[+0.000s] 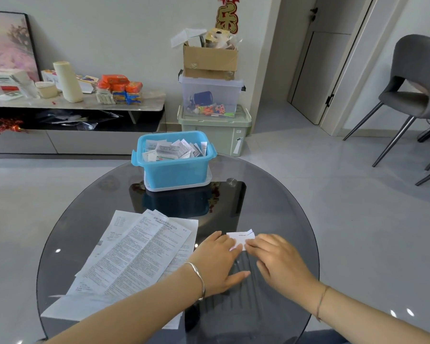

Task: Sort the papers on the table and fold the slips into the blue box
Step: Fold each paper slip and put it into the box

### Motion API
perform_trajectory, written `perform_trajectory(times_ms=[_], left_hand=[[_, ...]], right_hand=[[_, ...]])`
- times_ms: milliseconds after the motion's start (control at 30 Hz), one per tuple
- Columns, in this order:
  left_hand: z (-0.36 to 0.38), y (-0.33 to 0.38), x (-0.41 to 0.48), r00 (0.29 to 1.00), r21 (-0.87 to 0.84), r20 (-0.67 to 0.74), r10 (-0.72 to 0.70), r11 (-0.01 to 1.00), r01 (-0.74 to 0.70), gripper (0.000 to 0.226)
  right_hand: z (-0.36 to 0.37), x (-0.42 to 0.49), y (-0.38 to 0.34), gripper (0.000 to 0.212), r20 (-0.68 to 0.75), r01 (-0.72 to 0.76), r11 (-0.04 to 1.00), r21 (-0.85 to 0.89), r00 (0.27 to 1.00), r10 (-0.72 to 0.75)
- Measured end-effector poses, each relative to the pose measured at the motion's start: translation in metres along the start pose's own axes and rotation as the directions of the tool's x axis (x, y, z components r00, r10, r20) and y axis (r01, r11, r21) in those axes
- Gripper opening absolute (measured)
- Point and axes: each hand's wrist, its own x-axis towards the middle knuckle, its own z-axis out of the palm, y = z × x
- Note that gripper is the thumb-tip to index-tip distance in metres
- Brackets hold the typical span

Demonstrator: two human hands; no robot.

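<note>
Both hands lie on a round glass table [271, 207], close together. The left hand [219, 261] is flat, fingers straight and close-set, thumb spread toward the right hand; its fingertips press on the left part of a small white slip [241, 237]. A silver bangle [199, 278] sits on that wrist.

The right hand [282, 260] has its fingers lightly bent, tips touching the slip's right edge. Motion blur prevents telling whether they pinch the paper or only press it.

The slip lies flat on the glass, under and just beyond both sets of fingertips, with one corner turned up on the far side.

Left of the left fingers, touching that wrist, a fanned stack of printed papers [134, 254] lies unfolded, overlapping, reaching the near table edge.

Well beyond the fingertips, slightly to their left, the blue box [176, 171] stands at the far table edge on a clear lid [207, 182]. It is open and filled with folded slips [174, 148].

Further off, stacked bins [214, 125] stand against the wall; a grey chair [417, 90] stands far right.
</note>
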Motion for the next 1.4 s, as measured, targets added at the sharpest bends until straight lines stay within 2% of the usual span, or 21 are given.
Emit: perform_trajectory(times_ms=[100,267,367,433,500,567,633,700,800,867,967,1067,1200,1300,1367,1400], left_hand=[[-0.001,-0.002,0.0,1.0,-0.018,-0.012,-0.003,1.0,0.002,0.098],[-0.004,-0.006,-0.004,0.999,-0.03,0.023,0.029,0.999,-0.028,0.087],[-0.004,-0.012,-0.01,0.997,-0.055,0.064,0.034,0.998,-0.03,0.063],[-0.006,-0.015,-0.009,0.995,-0.066,0.084,0.044,0.997,-0.038,0.057],[-0.006,-0.016,-0.005,0.991,-0.011,0.129,0.036,0.999,-0.035,0.065],[-0.013,-0.013,0.0,0.994,0.055,0.112,-0.011,0.998,0.005,0.073],[-0.017,-0.009,0.008,0.994,0.06,0.064,-0.084,0.995,0.081,0.055],[-0.017,0.001,0.018,0.991,-0.028,-0.032,-0.128,0.991,0.128,0.039],[-0.008,0.01,0.037,0.988,-0.084,-0.056,-0.143,0.987,0.138,0.033],[-0.004,0.008,0.048,0.991,0.014,-0.033,-0.132,0.991,0.133,0.029],[-0.006,-0.001,0.053,1.0,0.192,0.01,-0.017,0.981,0.015,0.028],[-0.006,-0.009,0.052,0.999,0.225,0.045,0.016,0.974,-0.025,0.031],[-0.003,-0.013,0.053,0.999,0.217,0.009,0.04,0.975,-0.041,0.034],[-0.005,-0.015,0.049,0.989,0.028,-0.145,-0.008,1.0,0.013,0.032],[-0.006,-0.014,0.041,0.957,-0.228,-0.278,-0.085,0.973,0.02,0.025],[-0.009,-0.012,0.035,0.934,-0.376,-0.322,-0.152,0.926,0.021,0.02]], right_hand=[[-0.002,0.001,0.008,0.041,0.045,0.026,0.999,-0.031,0.999,-0.025],[-0.006,-0.005,0.014,0.047,0.112,-0.056,0.998,0.026,0.992,0.053],[-0.007,-0.008,0.017,0.048,0.103,-0.093,0.993,0.075,0.991,0.085],[-0.011,-0.011,0.023,0.045,0.089,-0.175,0.979,0.108,0.982,0.166],[-0.015,-0.016,0.028,0.046,0.165,-0.302,0.938,0.168,0.947,0.275],[-0.014,-0.022,0.029,0.045,0.251,-0.367,0.902,0.226,0.917,0.31],[-0.011,-0.022,0.026,0.04,0.262,-0.408,0.879,0.248,0.902,0.344],[-0.013,-0.018,0.019,0.035,0.258,-0.421,0.869,0.259,0.897,0.358],[-0.017,-0.015,0.015,0.032,0.25,-0.458,0.82,0.342,0.886,0.391],[-0.019,-0.015,0.018,0.032,0.276,-0.519,0.772,0.367,0.853,0.443],[-0.018,-0.012,0.023,0.033,0.3,-0.567,0.7,0.434,0.824,0.481],[-0.018,-0.007,0.021,0.029,0.282,-0.553,0.703,0.448,0.833,0.476],[-0.016,-0.002,0.018,0.026,0.242,-0.541,0.709,0.453,0.84,0.486],[-0.022,0.004,0.011,0.021,0.155,-0.516,0.705,0.486,0.845,0.511],[-0.032,0.008,0.005,0.02,0.079,-0.501,0.682,0.533,0.832,0.549],[-0.039,0.011,0.001,0.021,0.057,-0.489,0.654,0.577,0.823,0.565]])
